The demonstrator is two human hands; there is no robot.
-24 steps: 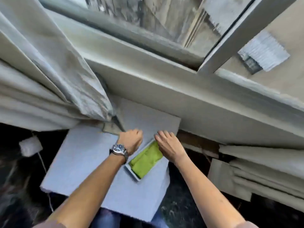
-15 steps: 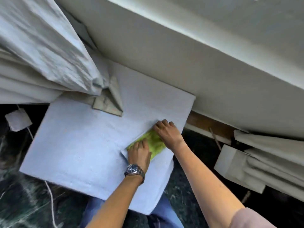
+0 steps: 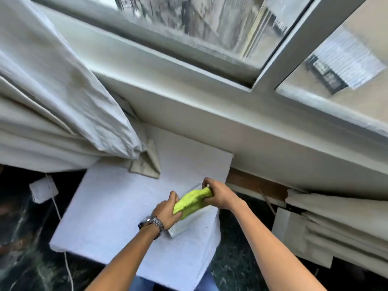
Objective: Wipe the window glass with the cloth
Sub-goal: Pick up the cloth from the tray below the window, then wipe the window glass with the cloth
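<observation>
A yellow-green cloth [image 3: 192,201] is stretched between both hands just above a shallow white tray [image 3: 190,226]. My left hand [image 3: 167,211], with a metal watch on the wrist, grips the cloth's near end. My right hand [image 3: 219,195] is closed on its far end. The window glass [image 3: 210,24] fills the top of the view above a wide pale sill [image 3: 189,97], with a second pane [image 3: 344,66] to the right of a white frame bar [image 3: 285,49]. The hands are well below the glass.
The tray rests on a white cloth-covered square surface [image 3: 117,206]. A grey-white curtain [image 3: 54,87] hangs bunched at the left, touching that surface. A white adapter with a cord [image 3: 43,190] hangs at the left. Pale boards [image 3: 315,234] lie at the right over a dark floor.
Both hands have closed on the cloth and lifted it out of the tray, pulling it taut between them. The view has tilted up, and the window glass shows again.
</observation>
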